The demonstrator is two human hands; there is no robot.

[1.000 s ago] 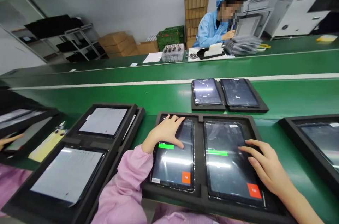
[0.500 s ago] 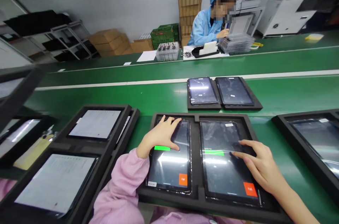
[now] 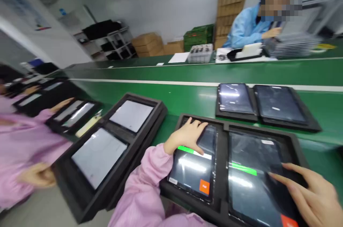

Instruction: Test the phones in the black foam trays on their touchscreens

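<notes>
View swung left; left fingers (image 3: 200, 128), right fingers (image 3: 296, 168) apart over tablets (image 3: 241, 200); button (image 3: 204, 187): blurry "Fail".

Left arm: loose, light-pink, long fabric sleeve (image 3: 143, 184), matte and plain, with soft creases along the forearm. Its puffed, gathered cuff (image 3: 166, 151) ends at the wrist. Left hand (image 3: 187, 137): bare, slender fingers. Right hand (image 3: 312, 189): likewise bare and slender-fingered, cropped by the picture edge. Lower edge of view: patch of matching pink garment front (image 3: 187, 220), creased; fastening detail too blurred to read.
</notes>
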